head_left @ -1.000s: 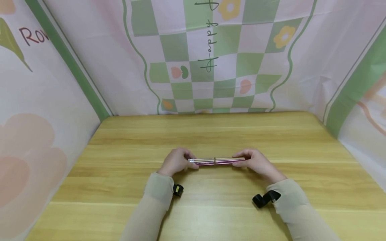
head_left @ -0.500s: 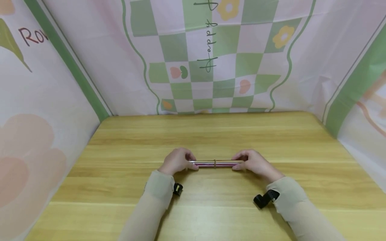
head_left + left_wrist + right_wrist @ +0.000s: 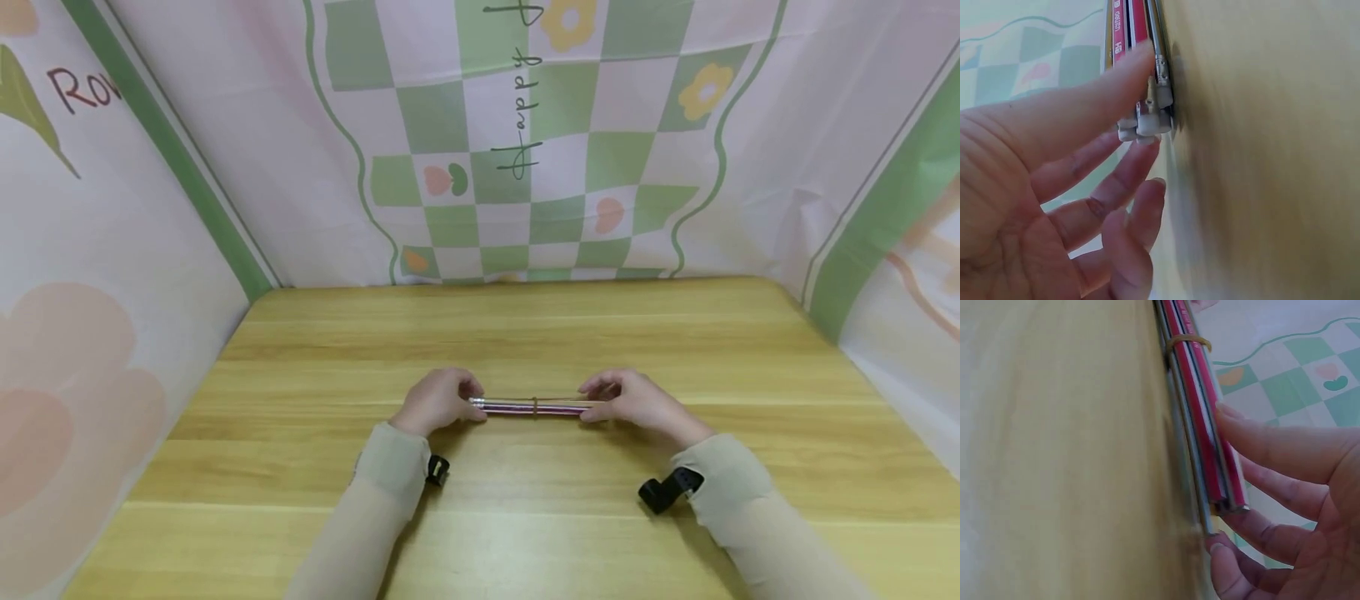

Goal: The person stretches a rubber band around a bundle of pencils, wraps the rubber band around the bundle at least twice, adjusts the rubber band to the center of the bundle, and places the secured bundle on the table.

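Observation:
A bundle of pencils (image 3: 558, 409), some with red sides, lies sideways low over the wooden table, cinched at its middle by a tan rubber band (image 3: 1189, 340). My left hand (image 3: 437, 402) holds the end with white erasers (image 3: 1149, 125), thumb across the near side and fingers behind. At the opposite end, my right hand (image 3: 637, 407) has its thumb along the pencils and its fingertips around their ends. Both hands' fingers look loosely bent, and the eraser tips show between the left thumb and fingers.
The wooden table (image 3: 525, 333) reaches back to a patterned cloth (image 3: 510, 217) with green checks. More printed cloth (image 3: 97, 333) hangs at the left side. A black wrist camera (image 3: 437, 470) is strapped at the left cuff, another camera (image 3: 667, 492) at the right.
The bundle has come slightly nearer me and turned a little over the second. The left fingers have drawn back a bit, baring the eraser ends. The right thumb and fingers have spread slightly.

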Action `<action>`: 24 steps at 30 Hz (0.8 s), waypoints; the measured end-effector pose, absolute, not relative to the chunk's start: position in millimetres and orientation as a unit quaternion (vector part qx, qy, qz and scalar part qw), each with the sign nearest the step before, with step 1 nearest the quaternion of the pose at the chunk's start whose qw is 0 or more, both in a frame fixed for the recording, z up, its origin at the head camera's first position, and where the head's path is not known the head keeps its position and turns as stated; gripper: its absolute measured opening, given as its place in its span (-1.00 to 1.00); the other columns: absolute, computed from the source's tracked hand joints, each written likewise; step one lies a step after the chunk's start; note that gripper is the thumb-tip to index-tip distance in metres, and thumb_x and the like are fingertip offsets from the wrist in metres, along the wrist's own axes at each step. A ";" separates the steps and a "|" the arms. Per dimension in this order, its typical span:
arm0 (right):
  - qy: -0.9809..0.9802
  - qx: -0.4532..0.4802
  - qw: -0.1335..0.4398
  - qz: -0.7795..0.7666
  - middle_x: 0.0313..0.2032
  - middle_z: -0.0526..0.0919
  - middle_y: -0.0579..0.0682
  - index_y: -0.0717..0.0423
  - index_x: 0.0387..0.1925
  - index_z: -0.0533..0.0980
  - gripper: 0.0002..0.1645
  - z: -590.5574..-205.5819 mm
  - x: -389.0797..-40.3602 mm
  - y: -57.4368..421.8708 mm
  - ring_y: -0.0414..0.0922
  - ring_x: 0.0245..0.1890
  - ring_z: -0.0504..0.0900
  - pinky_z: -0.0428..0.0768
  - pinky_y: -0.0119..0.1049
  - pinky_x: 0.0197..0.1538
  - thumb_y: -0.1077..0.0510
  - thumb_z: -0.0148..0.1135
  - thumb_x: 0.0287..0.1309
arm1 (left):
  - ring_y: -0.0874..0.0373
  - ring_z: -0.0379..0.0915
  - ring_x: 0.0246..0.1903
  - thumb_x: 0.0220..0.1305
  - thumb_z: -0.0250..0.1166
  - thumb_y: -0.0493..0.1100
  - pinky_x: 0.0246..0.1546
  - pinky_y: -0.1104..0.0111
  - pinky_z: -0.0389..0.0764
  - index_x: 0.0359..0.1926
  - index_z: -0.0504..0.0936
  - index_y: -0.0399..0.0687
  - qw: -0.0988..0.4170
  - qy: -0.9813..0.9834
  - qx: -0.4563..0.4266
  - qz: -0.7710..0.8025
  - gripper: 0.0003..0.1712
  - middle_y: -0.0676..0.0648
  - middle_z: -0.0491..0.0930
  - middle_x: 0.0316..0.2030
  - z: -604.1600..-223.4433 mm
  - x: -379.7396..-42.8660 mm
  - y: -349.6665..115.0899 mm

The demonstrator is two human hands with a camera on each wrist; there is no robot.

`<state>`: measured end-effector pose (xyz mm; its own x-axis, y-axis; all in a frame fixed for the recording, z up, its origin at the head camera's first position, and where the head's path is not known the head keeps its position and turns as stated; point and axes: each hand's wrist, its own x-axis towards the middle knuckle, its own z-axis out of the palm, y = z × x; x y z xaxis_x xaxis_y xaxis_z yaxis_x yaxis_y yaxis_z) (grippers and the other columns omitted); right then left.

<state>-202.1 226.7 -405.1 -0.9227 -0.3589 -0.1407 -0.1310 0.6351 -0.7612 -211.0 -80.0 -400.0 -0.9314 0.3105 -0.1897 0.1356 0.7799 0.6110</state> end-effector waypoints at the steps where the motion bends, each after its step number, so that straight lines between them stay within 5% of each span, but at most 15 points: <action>1: 0.893 -0.136 0.145 -0.404 -0.10 0.67 0.16 0.29 0.01 0.59 -0.46 -403.7 -202.4 227.1 -0.07 -0.18 0.54 0.53 -0.26 -0.16 0.09 0.50 0.03 | 0.15 0.53 -0.18 0.03 0.56 -0.05 -0.05 0.22 0.57 -0.15 0.71 0.00 0.139 0.934 0.120 0.306 -0.65 0.04 0.67 -0.18 -399.6 -211.2 -80.1; 12: 0.893 -0.142 0.152 -0.398 -0.05 0.63 0.22 0.31 0.07 0.55 -0.44 -385.5 -204.6 232.4 -0.05 -0.16 0.57 0.56 -0.25 -0.18 0.07 0.44 0.12 | 0.16 0.51 -0.23 0.03 0.55 -0.04 -0.09 0.24 0.57 -0.17 0.70 0.00 0.144 0.936 0.126 0.295 -0.67 0.05 0.66 -0.22 -403.2 -210.7 -80.2; 17: 0.904 -0.145 0.122 -0.383 -0.06 0.65 0.18 0.30 0.09 0.55 -0.49 -373.8 -206.4 234.7 -0.06 -0.15 0.57 0.55 -0.25 -0.15 0.04 0.34 0.23 | 0.10 0.56 -0.11 0.07 0.52 0.10 -0.02 0.18 0.59 0.02 0.66 -0.04 0.140 0.938 0.122 0.292 -0.46 -0.01 0.67 -0.08 -396.8 -209.3 -82.8; 24: 0.929 -0.127 0.007 -0.349 0.00 0.68 0.25 0.24 0.14 0.54 -0.45 -332.1 -213.5 237.4 0.11 -0.03 0.64 0.64 -0.01 -0.02 -0.12 0.05 0.45 | -0.14 0.48 0.20 0.34 0.29 0.12 0.21 0.03 0.53 0.25 0.52 -0.19 0.015 0.957 0.141 0.253 -0.38 -0.23 0.54 0.21 -364.4 -219.1 -91.6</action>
